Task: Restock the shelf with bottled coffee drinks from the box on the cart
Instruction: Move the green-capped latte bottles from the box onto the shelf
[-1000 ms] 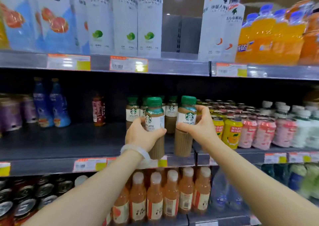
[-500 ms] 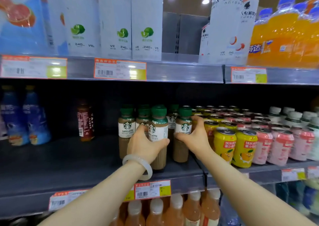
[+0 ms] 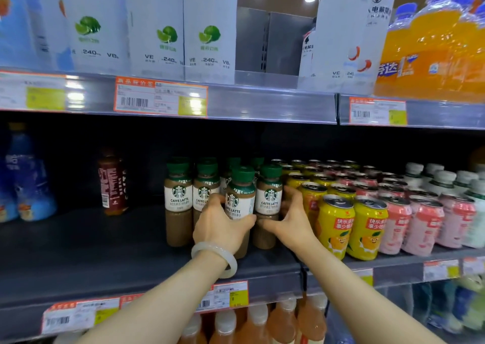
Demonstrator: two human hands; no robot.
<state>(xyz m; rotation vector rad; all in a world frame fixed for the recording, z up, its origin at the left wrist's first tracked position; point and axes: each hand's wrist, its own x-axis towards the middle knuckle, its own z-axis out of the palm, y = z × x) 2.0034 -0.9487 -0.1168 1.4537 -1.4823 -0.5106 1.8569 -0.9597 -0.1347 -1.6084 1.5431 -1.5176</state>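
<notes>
Red-brown bottle (image 3: 113, 183): we see it upright and alone at the far left of the middle shelf (image 3: 105, 254), well apart from the coffee.
Standing coffee bottles (image 3: 179, 199): a cluster of green-capped Caffe Latte bottles, upright, long axis vertical, caps up, labels facing us, in rows running back into the shelf.
Left hand (image 3: 223, 228): wearing a pale bangle (image 3: 214, 257) at the wrist, its fingers and thumb curl around the held coffee bottle (image 3: 240, 199).
Held coffee bottle: nearest us in the cluster, roughly upright, cap up, label toward us; we cannot tell whether its base touches the shelf.
Right hand (image 3: 291, 220): fingers spread and curved around the right front bottle (image 3: 267, 199), thumb across its lower body, fingertips at its right side.
Right front bottle: upright on the shelf, cap up, just beside the held one.
Yellow cans (image 3: 338, 228): upright, just right of our right hand.
Pink cans (image 3: 422, 225): further right, in rows.
</notes>
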